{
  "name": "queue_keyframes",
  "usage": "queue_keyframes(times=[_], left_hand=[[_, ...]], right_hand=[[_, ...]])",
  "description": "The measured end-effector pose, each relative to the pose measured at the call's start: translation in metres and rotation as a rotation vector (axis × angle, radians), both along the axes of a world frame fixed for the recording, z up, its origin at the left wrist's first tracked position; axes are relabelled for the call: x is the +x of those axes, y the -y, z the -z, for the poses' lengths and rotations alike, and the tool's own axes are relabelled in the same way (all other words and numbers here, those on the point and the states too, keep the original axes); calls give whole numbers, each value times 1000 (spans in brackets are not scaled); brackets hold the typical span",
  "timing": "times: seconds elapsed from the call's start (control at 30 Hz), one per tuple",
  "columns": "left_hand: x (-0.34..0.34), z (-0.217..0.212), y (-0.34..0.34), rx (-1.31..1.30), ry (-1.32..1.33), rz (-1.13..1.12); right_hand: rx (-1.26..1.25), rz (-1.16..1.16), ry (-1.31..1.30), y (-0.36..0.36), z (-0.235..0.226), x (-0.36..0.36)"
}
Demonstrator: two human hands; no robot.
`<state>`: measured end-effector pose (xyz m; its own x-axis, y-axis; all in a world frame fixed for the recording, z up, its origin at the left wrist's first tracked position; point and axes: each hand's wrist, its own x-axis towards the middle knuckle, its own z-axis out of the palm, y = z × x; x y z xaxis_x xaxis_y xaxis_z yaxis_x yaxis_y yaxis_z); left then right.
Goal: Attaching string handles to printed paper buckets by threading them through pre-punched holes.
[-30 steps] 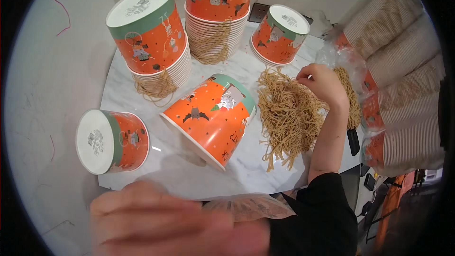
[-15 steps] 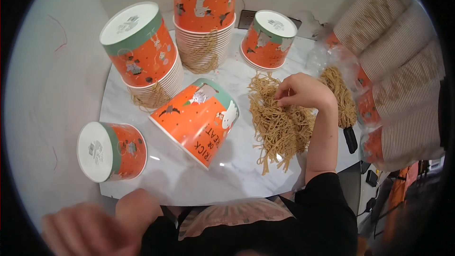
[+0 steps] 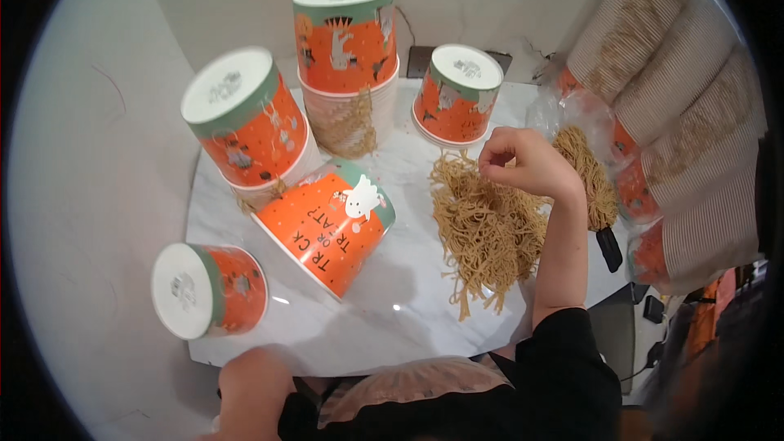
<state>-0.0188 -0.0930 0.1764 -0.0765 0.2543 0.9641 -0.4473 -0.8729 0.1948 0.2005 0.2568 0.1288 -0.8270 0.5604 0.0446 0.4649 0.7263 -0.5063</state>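
Observation:
My right hand [image 3: 527,165] hovers over the upper part of a tangled pile of thin tan strands [image 3: 490,237]. Its fingers are curled in toward the thumb, and whatever they hold is too small to make out. Of my left arm [image 3: 255,388] only a bent part shows at the lower edge; the hand itself is out of sight. An orange and green paper bucket [image 3: 327,229] lies tilted on its side left of the pile. Another such bucket [image 3: 233,290] rests on its side at the near left.
Upside-down bucket stacks stand at the left [image 3: 253,131] and back [image 3: 347,41], wound with tan strands. A single upturned bucket [image 3: 459,102] is beyond my hand. Bagged bucket stacks [image 3: 694,139] line the right, beside a second strand bundle [image 3: 590,180] and a black object [image 3: 608,250].
My left hand has dropped out of view at the lower left. My right hand has lifted slightly off the strands, its fingers curled tighter. The whole view has shifted a little.

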Motion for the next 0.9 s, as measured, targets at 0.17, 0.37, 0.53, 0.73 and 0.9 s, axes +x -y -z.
queue_keyframes(times=[0.17, 0.37, 0.53, 0.73, 0.9], left_hand=[[-20, 5, -18, -288, 211, 52], [14, 24, -104, -1142, -276, -313], [27, 48, -109, -1231, -426, -189], [6, 8, -90, -1205, -567, -263], [-7, -6, -69, -1245, -317, -423]], right_hand=[[-205, 18, -234, 10, -5, 2], [-101, -137, -638, 64, -29, -8], [-265, -209, -682, 113, -46, -15], [63, -28, -741, 116, -63, 14], [16, -356, -260, 92, -63, 32]])
